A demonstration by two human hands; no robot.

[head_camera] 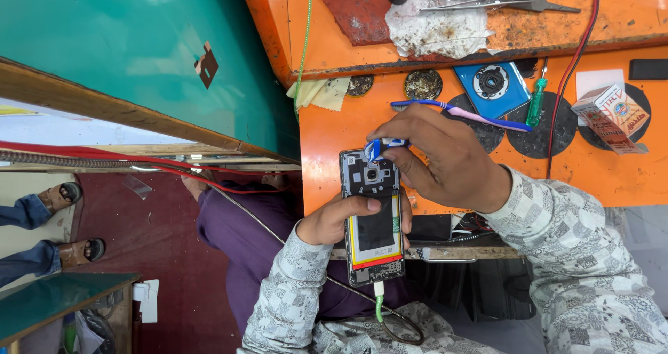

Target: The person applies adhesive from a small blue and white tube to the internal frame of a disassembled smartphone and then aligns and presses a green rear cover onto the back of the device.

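two hands at work over an opened phone (374, 218), back cover off, long axis running up and down the view, camera end at the top, charging end at the bottom with a white and green cable (379, 302) plugged in. left hand (334, 222) wrapped round the phone's left edge from below, thumb laid across the black battery (376, 230), fingers curled behind and closed on the body. right hand (445, 159) coming in from the right, closed on a toothbrush (459, 112) with a blue and lilac handle, shaft lying nearly level and pointing right, bristle head (379, 147) turned down onto the phone's top edge, just above the round camera lens. right hand nearer to that top end; left hand nearer the middle and bottom. grey metal frame, glossy battery with yellow and red edging, hard plastic brush. behind, close by on the scuffed orange bench (327, 138): a green-handled screwdriver (534, 107), a small printed carton (611, 114), a blue square part with a round black centre (492, 84), tweezers (501, 5) and a stained white cloth (435, 27).
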